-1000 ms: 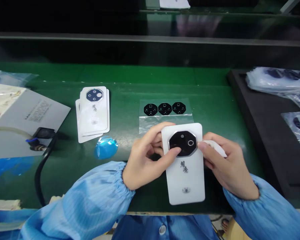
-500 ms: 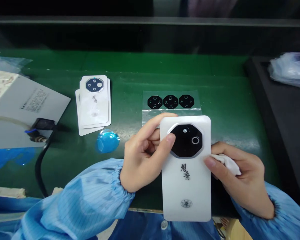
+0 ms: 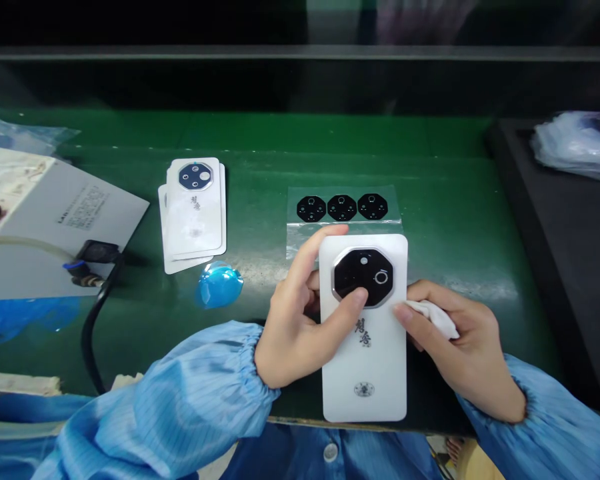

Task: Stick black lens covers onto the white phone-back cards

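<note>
Held upright between both hands is a white phone back cover [image 3: 365,363] with a black octagonal camera lens plate [image 3: 353,270] near its top. My left hand [image 3: 305,320] grips its left side, the thumb pressing on the lower part of the black plate and the other fingers behind. My right hand [image 3: 455,353] pinches the cover's right edge and also keeps a crumpled white cloth [image 3: 437,319] in its fingers. Behind the cover lies a clear film sheet [image 3: 300,248] carrying three black octagonal lens stickers [image 3: 341,208].
Several white back covers [image 3: 197,227] are stacked at the left, with a shiny blue film piece [image 3: 221,285] just below. A white box-shaped device [image 3: 80,220] with a black cable [image 3: 91,327] stands far left. Clear plastic bags [image 3: 577,143] lie on a black tray [image 3: 525,220] at right.
My left thumb has slid from the black plate's left edge down to its lower middle. The cover and both hands have shifted slightly relative to the table, and the view has moved a little.
</note>
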Demonstrator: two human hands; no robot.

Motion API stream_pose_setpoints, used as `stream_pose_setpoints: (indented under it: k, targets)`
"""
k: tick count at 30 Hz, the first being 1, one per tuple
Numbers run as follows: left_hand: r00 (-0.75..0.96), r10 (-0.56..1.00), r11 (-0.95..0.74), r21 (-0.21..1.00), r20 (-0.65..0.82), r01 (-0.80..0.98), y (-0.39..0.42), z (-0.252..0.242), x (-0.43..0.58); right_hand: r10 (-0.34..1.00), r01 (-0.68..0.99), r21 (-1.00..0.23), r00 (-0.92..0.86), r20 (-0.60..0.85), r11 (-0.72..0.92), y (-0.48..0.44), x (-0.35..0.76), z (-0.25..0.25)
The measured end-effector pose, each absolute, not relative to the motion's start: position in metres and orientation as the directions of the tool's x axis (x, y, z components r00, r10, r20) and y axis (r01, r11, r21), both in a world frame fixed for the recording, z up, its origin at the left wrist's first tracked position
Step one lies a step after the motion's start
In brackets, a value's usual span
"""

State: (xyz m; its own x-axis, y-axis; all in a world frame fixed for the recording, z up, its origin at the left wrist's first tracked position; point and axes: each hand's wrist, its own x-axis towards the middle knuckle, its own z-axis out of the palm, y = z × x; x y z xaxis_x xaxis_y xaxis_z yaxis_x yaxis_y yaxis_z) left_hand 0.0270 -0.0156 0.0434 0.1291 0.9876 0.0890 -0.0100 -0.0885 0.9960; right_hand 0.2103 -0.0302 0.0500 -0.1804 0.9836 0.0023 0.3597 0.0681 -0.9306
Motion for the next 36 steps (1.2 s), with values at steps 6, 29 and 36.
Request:
stream_pose_setpoints:
  k: [6, 29, 36]
  targets:
    - [0.135, 0.989, -0.053, 0.996, 0.062, -0.065, -0.014, 0.045, 0.025, 0.982, 0.358, -0.930, -0.187, 0.017, 0.084, -0.030, 0.210, 0.051]
    - [-0.023, 0.966, -0.259, 0.966, 0.258, -0.024, -0.019, 0.042, 0.025, 0.986, 0.398, -0.906, -0.143, 0.092, 0.142, -0.039, 0.212, 0.049]
    - [0.031, 0.974, -0.228, 0.971, 0.226, 0.069, -0.024, 0.040, 0.027, 0.995, 0.345, -0.936, -0.089, 0.037, 0.065, -0.038, 0.211, 0.044]
